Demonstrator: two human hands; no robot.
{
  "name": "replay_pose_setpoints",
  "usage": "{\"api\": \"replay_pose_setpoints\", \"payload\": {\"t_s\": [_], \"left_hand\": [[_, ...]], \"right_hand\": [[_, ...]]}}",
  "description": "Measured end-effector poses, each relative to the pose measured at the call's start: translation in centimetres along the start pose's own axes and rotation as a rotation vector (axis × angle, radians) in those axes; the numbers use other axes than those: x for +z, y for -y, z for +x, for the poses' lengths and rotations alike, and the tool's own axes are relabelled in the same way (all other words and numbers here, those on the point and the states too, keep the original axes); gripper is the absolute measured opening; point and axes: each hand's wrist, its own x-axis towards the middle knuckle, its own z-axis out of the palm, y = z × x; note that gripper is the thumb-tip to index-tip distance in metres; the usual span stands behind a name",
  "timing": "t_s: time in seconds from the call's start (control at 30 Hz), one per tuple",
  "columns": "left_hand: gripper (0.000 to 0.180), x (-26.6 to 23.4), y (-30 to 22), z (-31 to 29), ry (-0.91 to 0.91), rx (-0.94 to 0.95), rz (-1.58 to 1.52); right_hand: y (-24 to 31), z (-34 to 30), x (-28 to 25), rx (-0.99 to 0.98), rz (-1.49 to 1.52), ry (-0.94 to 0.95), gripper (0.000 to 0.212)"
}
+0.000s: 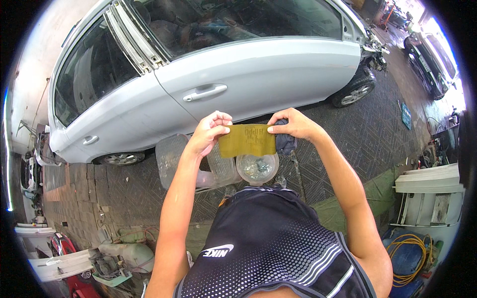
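My left hand (209,132) pinches the upper left corner of a yellow-green sheet of sandpaper (247,141) with printing on it. The upper right corner is gripped between the thumb and fingers of my right hand (293,125). Held stretched between both hands, the sheet hangs in front of me at about chest height. A dark bunched cloth (284,143) shows just under my right hand; whether that hand holds it too, I cannot tell. Below the sheet stands a round clear bucket (258,170) with liquid in it, partly covered by the sheet.
A light grey car (268,64) stands across the front, its front end stripped. Clear plastic crates (171,159) sit left of the bucket on the dark mat floor (343,134). Loose car panels (427,181) and a coiled yellow hose (412,253) lie right; more parts (119,258) lie left.
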Motion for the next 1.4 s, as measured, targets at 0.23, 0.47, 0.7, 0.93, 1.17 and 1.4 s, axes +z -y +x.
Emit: {"api": "replay_pose_setpoints", "payload": {"t_s": [0.23,0.47,0.7,0.93,1.17,1.4], "left_hand": [[0.012,0.3,0.3,0.2,0.04,0.191,0.783],[0.021,3.5,1.2,-2.8,-0.105,0.859,1.183],[0.024,4.8,1.9,-5.1,-0.22,1.087,1.25],[0.02,4.9,1.4,-4.0,0.006,0.798,0.897],[0.021,7.1,-0.6,-2.4,0.13,0.545,0.908],[0.034,6.2,-1.5,-2.4,0.089,0.684,1.216]], "right_hand": [[-1.0,0.2,1.0,-0.126,-0.271,-0.187,0.02],[-3.1,-1.3,3.7,-0.37,-0.651,-0.819,0.021],[-4.1,-1.9,4.8,-0.465,-0.595,-1.059,0.024],[-4.2,-1.8,5.7,-0.351,-0.317,-1.035,0.032],[-4.3,-0.2,6.9,-0.307,-0.107,-0.999,0.031],[-3.6,-1.0,6.1,-0.394,-0.153,-0.994,0.024]]}}
